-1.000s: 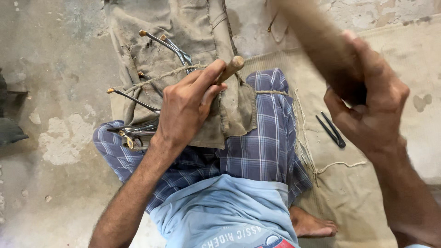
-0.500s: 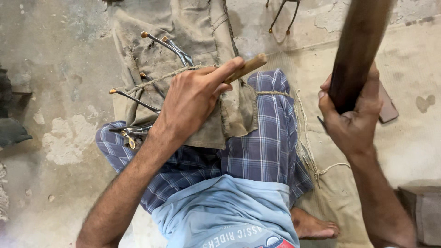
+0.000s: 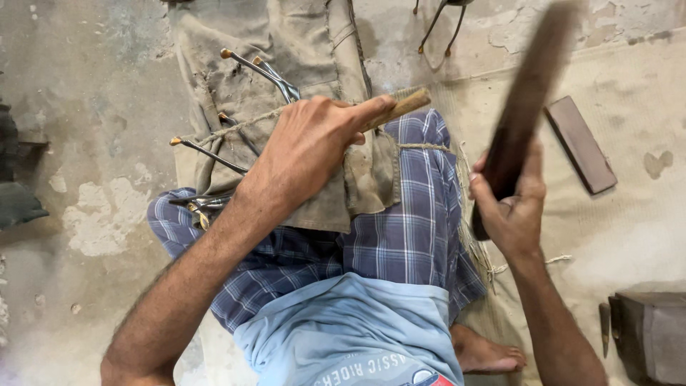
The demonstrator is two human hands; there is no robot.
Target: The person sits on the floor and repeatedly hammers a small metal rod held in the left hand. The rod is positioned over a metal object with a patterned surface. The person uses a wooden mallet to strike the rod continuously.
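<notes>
Concrete floor [image 3: 86, 107], grey and patchy with pale worn spots, spreads under everything, and a seated person's checked blue cloth [image 3: 400, 243] over the lap serves as the landmark. Just right of that cloth a tan sheet [image 3: 629, 214] covers the floor. Above the cloth, draped onto the thigh, lies a khaki canvas wrap [image 3: 286, 43], creased and stained. Below the cloth a light blue shirt [image 3: 343, 329] fills the lower middle, and a bare foot [image 3: 486, 354] shows at its lower right edge. Far right and below the cloth stands a dark block [image 3: 654, 332].

Right of the cloth, the right hand [image 3: 511, 207] is clenched around the lower end of a dark wooden stick [image 3: 529, 100], which slants up and away, blurred. Further right of the cloth, on the tan sheet, lies a flat dark slab [image 3: 580, 145], apart from the stick.

Over the cloth's upper edge, the left hand [image 3: 311, 150] presses on the canvas, fingers closed on a pale wooden handle [image 3: 404, 106] that juts out to the right past the forefinger. Up and left of the cloth, thin metal rods [image 3: 250, 68] with small knobbed tips stick out of the canvas folds. Thin twine [image 3: 421, 146] runs across the cloth's top right corner.
</notes>
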